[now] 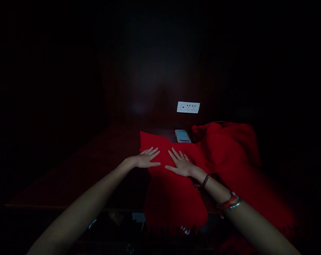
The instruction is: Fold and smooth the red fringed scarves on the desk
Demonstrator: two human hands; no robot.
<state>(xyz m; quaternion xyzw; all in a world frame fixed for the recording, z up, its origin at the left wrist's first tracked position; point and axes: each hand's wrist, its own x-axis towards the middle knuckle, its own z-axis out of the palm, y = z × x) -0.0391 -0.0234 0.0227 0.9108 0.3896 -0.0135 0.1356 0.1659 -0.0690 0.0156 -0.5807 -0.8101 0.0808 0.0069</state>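
A red fringed scarf [173,198] lies across a dark wooden tabletop [78,177], one end hanging over the front edge. My left hand [147,158] rests palm down at the left border of the cloth, fingers spread. Flat on the scarf to its right lies my right hand [180,163], also with fingers apart. Neither hand grips the fabric. The rest of the red cloth is bunched in loose folds to the right, and part of it drops over the front edge there. Bracelets circle my right wrist and forearm.
A white socket panel [188,107] is set in the dark back wall. Below it, a small light-blue item [182,136], partly blurred, lies behind the scarf. Under the table's front edge are dim objects I cannot make out. The surroundings are very dark.
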